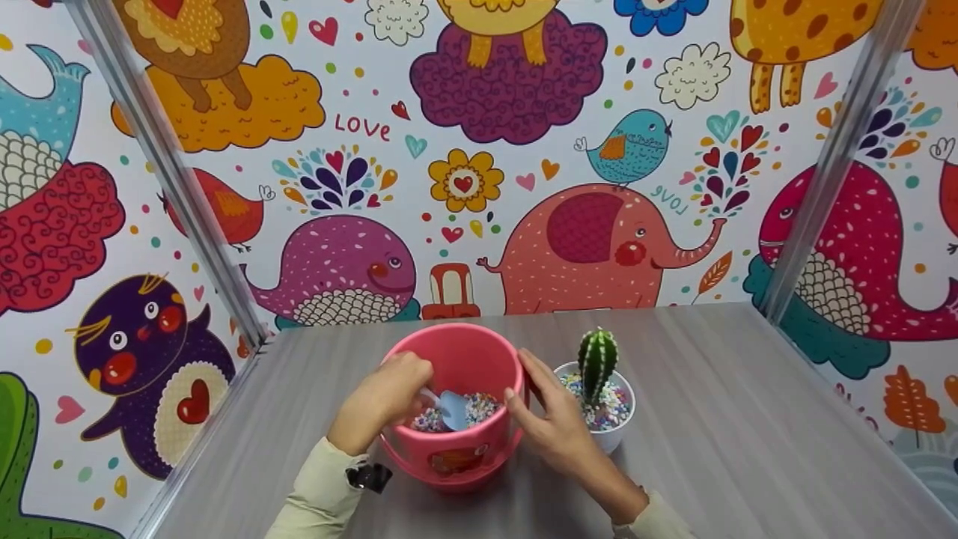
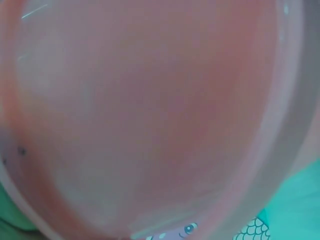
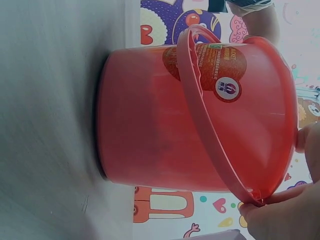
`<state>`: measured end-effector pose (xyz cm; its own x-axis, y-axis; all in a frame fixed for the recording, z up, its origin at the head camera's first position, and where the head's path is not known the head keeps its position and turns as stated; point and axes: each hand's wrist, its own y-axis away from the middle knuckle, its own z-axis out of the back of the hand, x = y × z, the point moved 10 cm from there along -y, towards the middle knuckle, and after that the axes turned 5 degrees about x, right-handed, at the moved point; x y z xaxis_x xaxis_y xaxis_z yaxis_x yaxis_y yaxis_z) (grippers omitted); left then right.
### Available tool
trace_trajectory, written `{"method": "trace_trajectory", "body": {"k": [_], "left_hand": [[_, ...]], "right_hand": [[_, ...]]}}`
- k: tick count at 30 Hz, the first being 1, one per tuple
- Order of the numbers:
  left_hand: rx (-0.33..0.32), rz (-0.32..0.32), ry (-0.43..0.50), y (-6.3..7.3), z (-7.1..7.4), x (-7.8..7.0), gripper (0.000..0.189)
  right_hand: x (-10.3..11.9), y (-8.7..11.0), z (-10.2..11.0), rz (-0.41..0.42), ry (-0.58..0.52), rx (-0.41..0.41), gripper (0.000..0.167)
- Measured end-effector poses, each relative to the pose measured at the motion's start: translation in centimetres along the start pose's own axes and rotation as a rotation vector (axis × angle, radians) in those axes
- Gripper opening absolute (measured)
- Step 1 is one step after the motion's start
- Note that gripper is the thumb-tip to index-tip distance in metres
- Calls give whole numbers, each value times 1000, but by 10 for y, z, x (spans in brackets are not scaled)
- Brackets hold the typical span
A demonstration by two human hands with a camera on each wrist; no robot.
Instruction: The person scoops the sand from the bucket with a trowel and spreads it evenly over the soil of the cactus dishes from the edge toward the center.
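A pink bucket (image 1: pixel 479 340) stands upright on the table, with many small multicoloured beads (image 1: pixel 481 408) at its bottom. My left hand (image 1: pixel 389 389) reaches in over the left rim and grips the handle of a small light-blue toy shovel (image 1: pixel 453 410), whose blade is over the beads. On the right side, my right hand (image 1: pixel 557 415) holds the bucket's rim, its thumb (image 3: pixel 302 139) at the edge and fingers beside the handle joint. The bucket's pink carrying handle (image 3: pixel 212 132) hangs down along the front. Blurred bucket wall (image 2: pixel 150 110) fills the left wrist view.
Right of the bucket, close behind my right hand, stands a white pot (image 1: pixel 629 400) with a green cactus (image 1: pixel 598 363) in multicoloured beads. The grey table (image 1: pixel 711 419) ends at walls printed with cartoon animals (image 1: pixel 591 254). Metal posts (image 1: pixel 172 172) line the corners.
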<state>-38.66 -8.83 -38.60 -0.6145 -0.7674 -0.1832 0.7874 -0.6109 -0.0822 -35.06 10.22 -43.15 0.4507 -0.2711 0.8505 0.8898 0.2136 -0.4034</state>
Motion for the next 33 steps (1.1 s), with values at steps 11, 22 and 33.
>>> {"method": "trace_trajectory", "body": {"k": [11,22,33], "left_hand": [[37,-45,64,-2,-4,0,8],[23,-22,141,-2,-6,6,4],[10,-7,224,1,1,10,8]], "right_hand": [[0,0,1,11,-6,-3,68],[-1,0,0,-15,17,16,74],[-1,0,0,-49,34,19,72]]}}
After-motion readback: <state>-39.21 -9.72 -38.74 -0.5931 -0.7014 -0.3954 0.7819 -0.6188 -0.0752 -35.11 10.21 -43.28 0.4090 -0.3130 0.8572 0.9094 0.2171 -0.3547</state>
